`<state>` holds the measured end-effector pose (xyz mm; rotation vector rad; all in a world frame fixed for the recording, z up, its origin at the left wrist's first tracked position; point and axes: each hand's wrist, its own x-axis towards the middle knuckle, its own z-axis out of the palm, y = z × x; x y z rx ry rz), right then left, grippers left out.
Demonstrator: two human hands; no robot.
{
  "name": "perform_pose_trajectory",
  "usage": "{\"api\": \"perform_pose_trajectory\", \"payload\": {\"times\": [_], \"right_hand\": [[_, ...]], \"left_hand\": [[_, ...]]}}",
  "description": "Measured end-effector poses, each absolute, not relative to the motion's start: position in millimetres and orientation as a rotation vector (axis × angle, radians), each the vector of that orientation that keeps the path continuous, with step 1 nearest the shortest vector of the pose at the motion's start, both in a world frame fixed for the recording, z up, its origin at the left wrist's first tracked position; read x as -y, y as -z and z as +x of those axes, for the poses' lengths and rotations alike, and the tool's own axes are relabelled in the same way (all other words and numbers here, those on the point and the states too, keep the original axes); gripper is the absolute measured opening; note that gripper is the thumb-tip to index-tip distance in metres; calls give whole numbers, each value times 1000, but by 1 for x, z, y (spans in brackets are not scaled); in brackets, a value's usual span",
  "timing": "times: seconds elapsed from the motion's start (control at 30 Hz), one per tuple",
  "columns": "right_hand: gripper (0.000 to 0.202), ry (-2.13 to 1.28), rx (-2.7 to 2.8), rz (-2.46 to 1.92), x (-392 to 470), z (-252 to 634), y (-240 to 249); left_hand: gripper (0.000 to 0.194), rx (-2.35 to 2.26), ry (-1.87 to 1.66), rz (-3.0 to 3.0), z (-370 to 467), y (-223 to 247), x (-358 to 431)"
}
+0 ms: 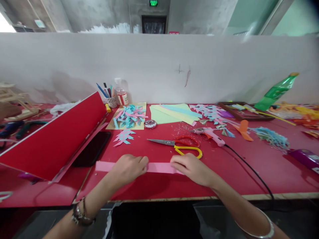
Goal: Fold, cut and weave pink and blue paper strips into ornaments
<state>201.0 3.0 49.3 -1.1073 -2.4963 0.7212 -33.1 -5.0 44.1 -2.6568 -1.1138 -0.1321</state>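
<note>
A long pink paper strip point(159, 167) lies level across the front of the red table, with both my hands on it. My left hand point(131, 168) grips its left part with curled fingers, and the strip's left end sticks out beyond the wrist. Around its right part the fingers of my right hand point(190, 166) are closed; that end is hidden by the hand. Just behind my right hand are scissors point(169, 142) with red and yellow handles, blades pointing left. A woven pink and blue paper piece point(124, 136) lies behind my left hand.
A pink glue gun point(211, 135) with a black cord lies at the right. Folded paper pieces point(131, 115) and coloured sheets point(174, 113) are at the back. A red board point(57, 139) leans over a dark phone point(93, 149) at left. A green bottle point(277, 91) tilts at back right.
</note>
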Motion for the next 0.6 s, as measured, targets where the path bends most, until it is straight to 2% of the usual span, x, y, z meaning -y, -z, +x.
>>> {"api": "perform_pose_trajectory", "payload": {"times": [0.2,0.37,0.53,0.6], "right_hand": [[31,-826,2395,-1165,-4,241,-46],[31,-773,2362,-1285,-1,261,-47],[29,-810,2506,-1069,-4,237,-49],[28,-822,2522,-989,-7,225,-48]], "left_hand": [[19,1199,142,-2590,-106,-36,4],[25,1300,48,-2338,-152,-39,3],[24,1386,281,-2458,-107,-46,6],[47,1307,320,-2664,-78,-45,9]]}}
